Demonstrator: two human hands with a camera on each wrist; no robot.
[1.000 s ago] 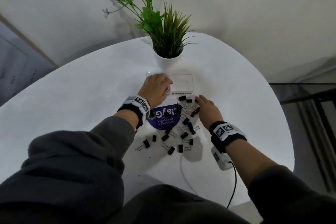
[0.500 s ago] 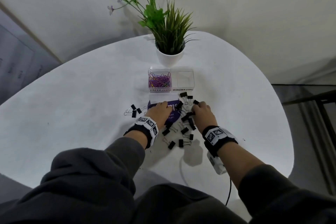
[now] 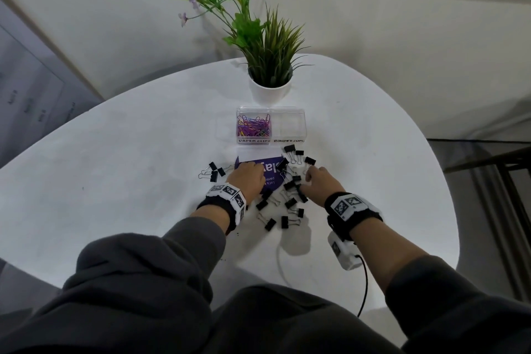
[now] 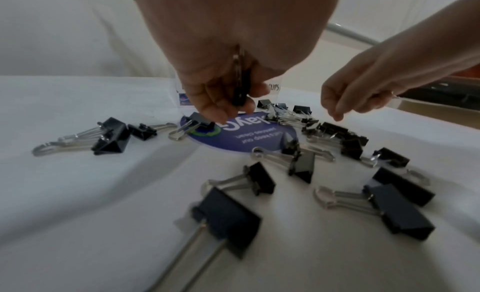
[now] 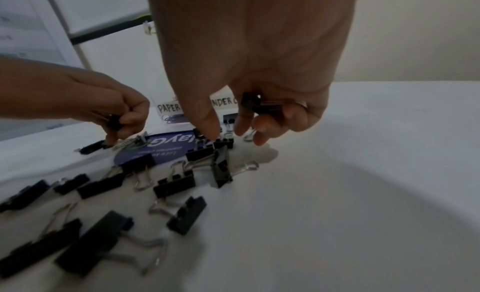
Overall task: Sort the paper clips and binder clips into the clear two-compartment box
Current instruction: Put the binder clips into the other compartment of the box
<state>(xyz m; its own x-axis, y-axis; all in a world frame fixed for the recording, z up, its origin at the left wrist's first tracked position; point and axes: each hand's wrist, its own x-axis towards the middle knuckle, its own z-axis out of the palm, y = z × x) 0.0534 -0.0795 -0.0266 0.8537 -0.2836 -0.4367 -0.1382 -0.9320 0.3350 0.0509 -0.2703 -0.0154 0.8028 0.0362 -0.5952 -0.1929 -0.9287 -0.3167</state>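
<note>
The clear two-compartment box [image 3: 290, 135] stands in front of the plant pot. Its left half holds coloured paper clips [image 3: 253, 127]; its right half, labelled for binder clips, looks empty. Several black binder clips [image 3: 290, 202] lie scattered on the table between my hands and over a purple card [image 3: 265, 171]. My left hand [image 3: 247, 178] grips a black binder clip [image 4: 240, 88] in its curled fingers above the card. My right hand [image 3: 319, 182] holds another black binder clip [image 5: 255, 105] against the palm while its thumb and forefinger reach down onto a clip [image 5: 223, 143] on the table.
A white pot with a green plant [image 3: 270, 86] stands right behind the box. Three more binder clips [image 3: 212, 172] lie left of the card. A white cable [image 3: 280, 264] runs toward the near table edge. The round white table [image 3: 115, 167] drops off on the right.
My left hand has come back from the box to the clip pile and picked up a binder clip. The paper clips now show in the left compartment. My right hand has stayed over the pile.
</note>
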